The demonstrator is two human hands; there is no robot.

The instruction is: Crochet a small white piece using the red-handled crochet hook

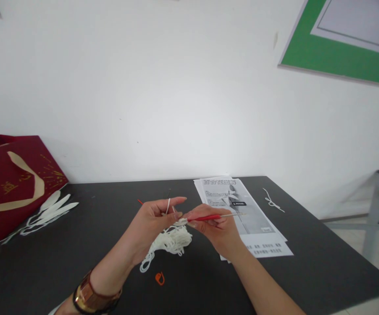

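1. Over table [78, 245] centre: your left hand [151, 223] pinched the yarn [171, 240], strand looped over index finger.
2. Your right hand [218, 232] clamped the hook [209, 217], tip at the yarn.
3. Orange clip [159, 278] lay just below.

Bright, even light all over, the white wall [176, 87] looks nearly washed out. Just a soft shadow behind the red bag [8, 183], no glare on the dark table [307, 271]. The centre's sharp enough: left hand [153, 225], right hand [222, 232], crochet hook [209, 217], white yarn [172, 240]. The edges warp, so the green board [340, 63] leans.
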